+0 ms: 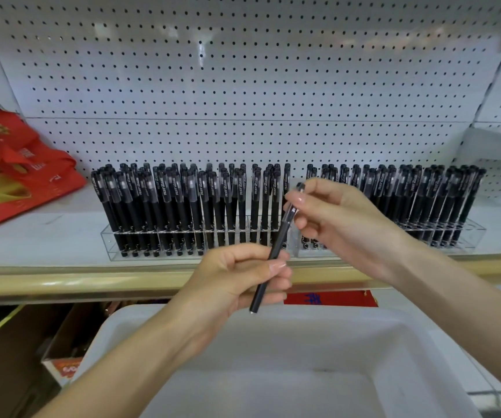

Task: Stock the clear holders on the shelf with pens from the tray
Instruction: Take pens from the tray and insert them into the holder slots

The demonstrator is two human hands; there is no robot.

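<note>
A slim black pen with a clear cap (278, 240) is held tilted between both hands in front of the shelf, above the far rim of the white plastic tray (363, 315). The left hand (237, 279) grips its lower barrel, fingers curled round it, thumb on top. The right hand (342, 218) pinches the capped upper end between thumb and fingertips. Behind them, long clear acrylic holders (108, 243) sit side by side on the white shelf (47, 236), packed with upright black pens (182, 206), with a narrow gap in the row just by the right thumb. A white pegboard panel (243, 86) backs the shelf, and a red fabric bag (17, 164) lies at its left end
</note>
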